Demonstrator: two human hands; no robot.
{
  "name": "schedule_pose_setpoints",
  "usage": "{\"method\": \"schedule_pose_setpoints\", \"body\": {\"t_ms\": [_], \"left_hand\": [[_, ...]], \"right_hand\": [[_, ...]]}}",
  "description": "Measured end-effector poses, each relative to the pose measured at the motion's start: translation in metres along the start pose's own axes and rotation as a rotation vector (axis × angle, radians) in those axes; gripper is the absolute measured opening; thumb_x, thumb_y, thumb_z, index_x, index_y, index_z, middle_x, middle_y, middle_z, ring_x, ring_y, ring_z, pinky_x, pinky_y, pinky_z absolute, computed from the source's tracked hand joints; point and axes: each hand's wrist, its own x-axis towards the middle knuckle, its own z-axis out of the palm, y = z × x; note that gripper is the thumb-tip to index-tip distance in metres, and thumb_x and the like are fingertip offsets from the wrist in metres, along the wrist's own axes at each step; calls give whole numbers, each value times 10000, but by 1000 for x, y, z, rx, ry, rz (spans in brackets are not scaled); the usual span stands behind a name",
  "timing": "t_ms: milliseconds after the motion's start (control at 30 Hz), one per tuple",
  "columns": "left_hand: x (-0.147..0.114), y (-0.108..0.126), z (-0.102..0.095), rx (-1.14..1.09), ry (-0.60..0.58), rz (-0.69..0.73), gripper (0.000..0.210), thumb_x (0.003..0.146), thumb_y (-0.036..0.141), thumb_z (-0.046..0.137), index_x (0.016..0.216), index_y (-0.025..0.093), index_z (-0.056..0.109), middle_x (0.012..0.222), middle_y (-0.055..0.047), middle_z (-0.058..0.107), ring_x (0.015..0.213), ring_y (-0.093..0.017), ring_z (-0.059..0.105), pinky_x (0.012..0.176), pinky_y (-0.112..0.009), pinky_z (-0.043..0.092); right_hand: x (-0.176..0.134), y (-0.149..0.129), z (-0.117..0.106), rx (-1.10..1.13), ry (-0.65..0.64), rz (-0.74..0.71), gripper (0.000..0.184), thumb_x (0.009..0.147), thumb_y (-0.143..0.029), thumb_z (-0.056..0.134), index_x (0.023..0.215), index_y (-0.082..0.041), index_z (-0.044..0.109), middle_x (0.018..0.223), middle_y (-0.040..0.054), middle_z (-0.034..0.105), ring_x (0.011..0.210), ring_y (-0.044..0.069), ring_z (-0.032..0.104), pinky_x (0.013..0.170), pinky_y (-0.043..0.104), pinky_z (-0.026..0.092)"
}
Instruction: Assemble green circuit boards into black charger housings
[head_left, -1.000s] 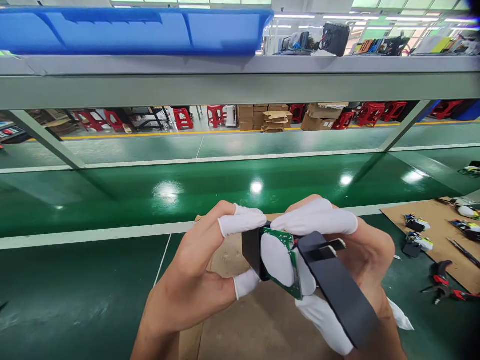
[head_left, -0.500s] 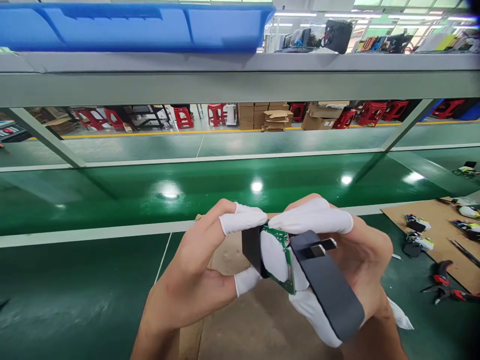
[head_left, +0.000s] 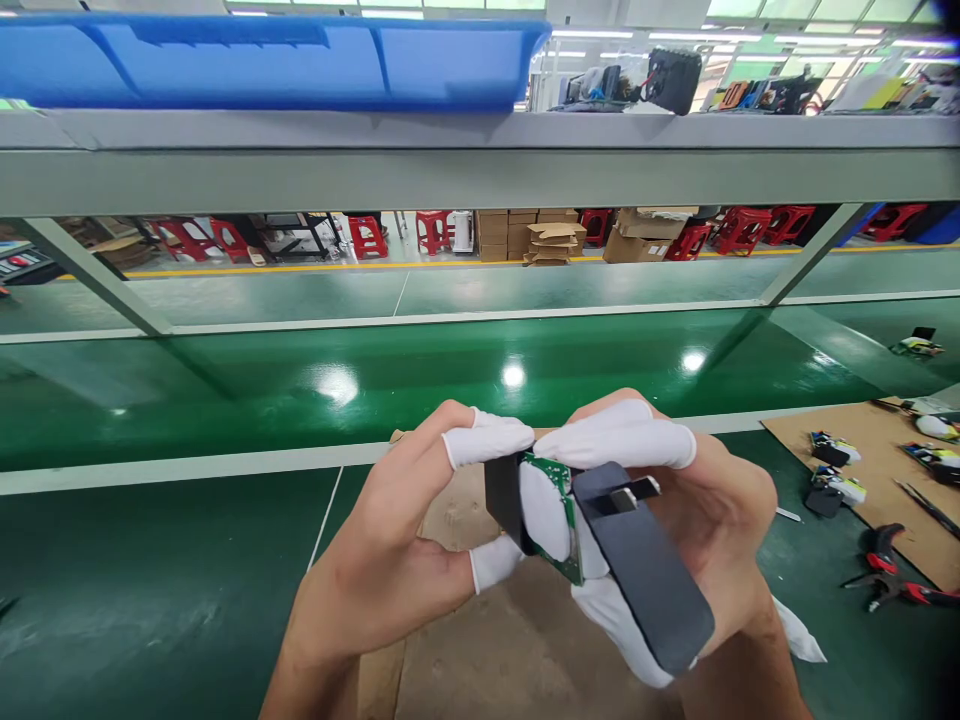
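Green worktop: brown cardboard, red-black pliers.

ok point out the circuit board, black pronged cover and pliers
Circuit board (head_left: 559, 473), head view, upper green part
Black pronged cover (head_left: 651, 580), head view, flat face
Pliers (head_left: 886, 577), head view, near the joint

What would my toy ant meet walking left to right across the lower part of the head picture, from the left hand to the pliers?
Left hand → black case → green circuit board → black cover with metal prongs → red-and-black pliers.
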Motion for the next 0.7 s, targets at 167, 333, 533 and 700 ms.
{"method": "schedule_pose_setpoints", "body": {"t_ms": [167, 333, 533, 700], "left_hand": [[1, 0, 0, -24, -4, 5, 659, 796, 80, 831, 1407, 256, 656, 1223, -123, 712, 1051, -266, 712, 844, -401, 629], [2, 1, 0, -42, -5, -6, 630, 803, 78, 840, 1388, 234, 666, 1180, -113, 711, 1014, -247, 714, 817, -382, 625], [3, 2, 1, -29, 8, -1, 634, 805, 77, 835, 1392, 242, 663, 1159, -102, 712, 994, -238, 712, 799, -374, 623], [4, 3, 0, -15, 4, -1, 619, 816, 97, 834, 1390, 248, 659, 1148, -100, 712, 989, -238, 707, 788, -369, 618]], "right_hand": [[0, 1, -1, 16, -2, 6, 635, 638, -230, 832, 1270, -254, 773, 1011, 92, 799, 806, 278, 731, 585, 390, 624], [2, 3, -2, 15, -29, -12, 705, 606, -282, 899, 1298, -255, 761, 996, 88, 794, 816, 277, 738, 606, 386, 636], [3, 4, -2, 15, -32, -45, 723, 621, -322, 910, 1322, -223, 762, 969, 95, 786, 796, 275, 735, 577, 386, 635], [3, 3, -1, -36, -7, -29, 680, 608, -263, 868, 1282, -265, 775, 941, 73, 795, 781, 279, 737, 556, 382, 618]]}}
